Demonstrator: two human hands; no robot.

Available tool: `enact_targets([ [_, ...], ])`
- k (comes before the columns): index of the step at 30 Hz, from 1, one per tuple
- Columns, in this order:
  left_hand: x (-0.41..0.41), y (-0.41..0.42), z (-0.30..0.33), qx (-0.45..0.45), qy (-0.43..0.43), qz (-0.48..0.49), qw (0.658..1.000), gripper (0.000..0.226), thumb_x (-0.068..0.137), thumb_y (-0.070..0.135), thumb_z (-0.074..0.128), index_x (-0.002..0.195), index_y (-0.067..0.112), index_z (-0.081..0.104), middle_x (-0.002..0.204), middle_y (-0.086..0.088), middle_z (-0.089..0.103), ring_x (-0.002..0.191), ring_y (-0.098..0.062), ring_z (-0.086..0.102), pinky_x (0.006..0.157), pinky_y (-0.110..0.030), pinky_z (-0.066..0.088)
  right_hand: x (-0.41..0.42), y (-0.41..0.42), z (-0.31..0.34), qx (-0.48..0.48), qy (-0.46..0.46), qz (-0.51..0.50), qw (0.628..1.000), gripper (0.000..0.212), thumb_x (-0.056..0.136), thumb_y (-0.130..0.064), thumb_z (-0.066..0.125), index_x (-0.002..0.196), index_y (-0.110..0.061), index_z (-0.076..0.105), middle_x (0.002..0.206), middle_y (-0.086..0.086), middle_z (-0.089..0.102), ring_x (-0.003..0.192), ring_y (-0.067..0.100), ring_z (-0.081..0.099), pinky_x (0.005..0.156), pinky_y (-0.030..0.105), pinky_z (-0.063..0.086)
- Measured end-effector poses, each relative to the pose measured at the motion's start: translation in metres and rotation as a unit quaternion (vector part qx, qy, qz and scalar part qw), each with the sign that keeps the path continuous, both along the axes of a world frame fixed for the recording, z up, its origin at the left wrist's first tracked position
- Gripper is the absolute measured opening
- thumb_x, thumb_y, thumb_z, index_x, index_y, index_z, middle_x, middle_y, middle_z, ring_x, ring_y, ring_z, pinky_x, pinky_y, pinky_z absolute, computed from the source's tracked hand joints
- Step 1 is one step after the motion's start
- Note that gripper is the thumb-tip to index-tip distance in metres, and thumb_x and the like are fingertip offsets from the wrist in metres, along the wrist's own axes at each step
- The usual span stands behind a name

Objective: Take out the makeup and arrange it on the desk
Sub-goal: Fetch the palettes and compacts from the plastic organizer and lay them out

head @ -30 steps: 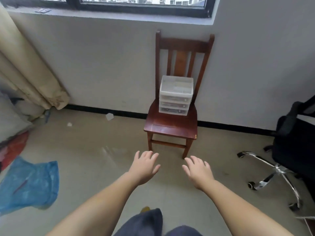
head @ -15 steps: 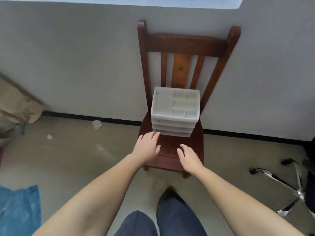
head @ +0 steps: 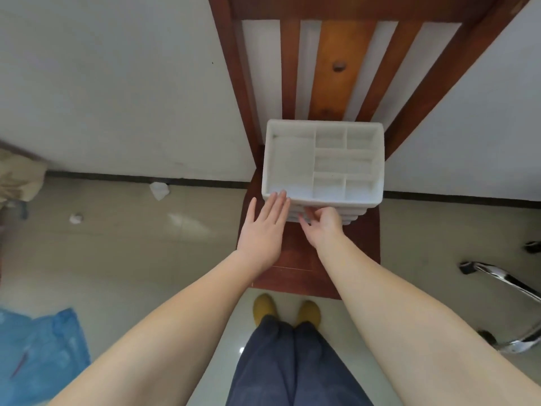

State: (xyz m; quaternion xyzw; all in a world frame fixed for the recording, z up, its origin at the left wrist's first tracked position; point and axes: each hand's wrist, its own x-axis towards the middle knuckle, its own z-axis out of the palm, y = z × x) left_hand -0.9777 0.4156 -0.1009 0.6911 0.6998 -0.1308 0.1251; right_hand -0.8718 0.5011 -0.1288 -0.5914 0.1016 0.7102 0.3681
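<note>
Nearest: dark blue trousers [head: 292,367] and two yellow shoes [head: 265,308] on pale floor tiles, standing right at the front edge of a wooden chair [head: 295,268]. Both bare forearms reach fwd over the seat.

Left hand [head: 263,230]: fingers straight and close together, flat, tips touching the near-left corner of a white plastic organizer [head: 292,162]. Holds nothing.

Right hand [head: 325,227]: fingers curled in at the front of the organizer's drawers, just below the top tray's rim. Looks like it pinches a drawer front, but the contact is partly hidden by the hand itself, so can't tell for sure.

Organizer sits at the back of the chair seat, against the slats. Top tray is divided into compartments: one big on the left, smaller ones on the right. Stacked drawers underneath; makeup not visible from here.

Further out: blue plastic bag [head: 38,356] on floor at near left, chrome chair base [head: 506,282] at right, bits of crumpled paper [head: 159,189] by the dark skirting, white wall behind.
</note>
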Motion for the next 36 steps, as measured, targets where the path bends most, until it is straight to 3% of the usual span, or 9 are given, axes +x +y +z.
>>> enact_targets([
  [3,-0.004,0.002,0.004,-0.003,-0.003,-0.019,1.000,0.072,0.089,0.007,0.028,0.149,0.010,-0.012,0.158,-0.005,-0.013,0.146,-0.019,-0.012,0.117,-0.047,-0.007,0.002,-0.007,-0.004,0.016,0.018,-0.024,0.999,0.049,0.086,0.014,0.018,0.118,-0.002,0.051,0.114,0.014,0.056,0.122,0.028,0.052,0.091,0.043,0.045],
  [8,-0.012,0.005,0.008,-0.017,-0.005,-0.048,0.999,0.069,0.092,0.009,0.027,0.149,0.010,-0.011,0.159,-0.004,-0.009,0.146,-0.019,-0.008,0.118,-0.048,-0.002,0.004,-0.012,-0.008,0.039,0.012,-0.012,0.999,0.060,0.082,0.018,0.015,0.130,-0.003,0.046,0.110,0.013,0.055,0.103,0.024,0.057,0.094,0.047,0.044],
  [18,-0.013,0.010,0.010,-0.037,-0.012,-0.050,0.998,0.071,0.091,0.009,0.029,0.149,0.012,-0.012,0.159,-0.003,-0.008,0.146,-0.021,-0.007,0.118,-0.046,0.002,0.007,-0.062,-0.018,0.046,-0.039,-0.010,0.998,0.038,0.086,0.016,0.015,0.086,-0.008,0.045,0.088,0.013,0.048,0.092,0.030,0.054,0.101,0.051,0.042],
  [24,-0.014,0.009,0.009,-0.033,-0.022,-0.049,0.998,0.071,0.091,0.007,0.029,0.149,0.012,-0.012,0.159,-0.003,-0.008,0.146,-0.020,-0.008,0.118,-0.045,0.003,0.024,-0.112,-0.016,0.002,-0.033,-0.017,0.999,0.038,0.089,0.016,0.016,0.097,-0.003,0.048,0.103,0.020,0.053,0.108,0.034,0.051,0.104,0.052,0.040],
  [28,-0.016,0.006,0.006,0.004,-0.020,-0.056,0.998,0.073,0.088,0.007,0.036,0.150,0.009,-0.002,0.159,-0.008,0.000,0.147,-0.024,0.002,0.117,-0.047,0.010,0.041,-0.121,-0.012,-0.010,-0.030,0.096,0.995,0.038,0.092,0.015,0.020,0.114,-0.002,0.046,0.112,0.019,0.056,0.110,0.031,0.053,0.102,0.048,0.042],
  [30,-0.017,0.001,0.004,0.073,-0.043,-0.093,0.992,0.071,0.077,0.005,0.050,0.145,0.006,0.030,0.151,-0.015,0.030,0.138,-0.031,0.031,0.111,-0.048,0.029,0.055,-0.117,0.004,-0.001,-0.058,0.310,0.949,0.032,0.096,0.006,0.027,0.117,-0.001,0.050,0.116,0.017,0.061,0.106,0.026,0.061,0.093,0.039,0.050],
  [32,-0.016,-0.007,-0.009,0.106,-0.100,-0.168,0.975,0.060,0.069,0.004,0.060,0.128,0.005,0.053,0.130,-0.016,0.055,0.118,-0.032,0.054,0.097,-0.044,0.044,0.072,-0.103,0.028,0.053,-0.124,0.535,0.834,0.029,0.098,-0.001,0.030,0.107,-0.004,0.057,0.101,0.010,0.069,0.089,0.018,0.068,0.076,0.027,0.056],
  [34,-0.010,-0.010,-0.020,0.062,-0.140,-0.211,0.965,0.055,0.074,0.004,0.064,0.127,0.005,0.054,0.128,-0.017,0.057,0.116,-0.032,0.056,0.096,-0.039,0.046,0.083,-0.080,0.046,0.151,-0.213,0.611,0.747,0.028,0.097,-0.003,0.032,0.097,-0.010,0.059,0.091,0.003,0.068,0.077,0.013,0.067,0.067,0.023,0.053],
  [36,-0.001,-0.004,-0.031,-0.022,-0.126,-0.169,0.977,0.057,0.090,0.011,0.052,0.143,0.007,0.034,0.148,-0.017,0.035,0.136,-0.032,0.035,0.111,-0.038,0.029,0.088,-0.053,0.045,0.256,-0.357,0.624,0.646,0.024,0.097,-0.007,0.037,0.105,-0.015,0.058,0.106,-0.001,0.064,0.091,0.014,0.063,0.075,0.026,0.052],
])
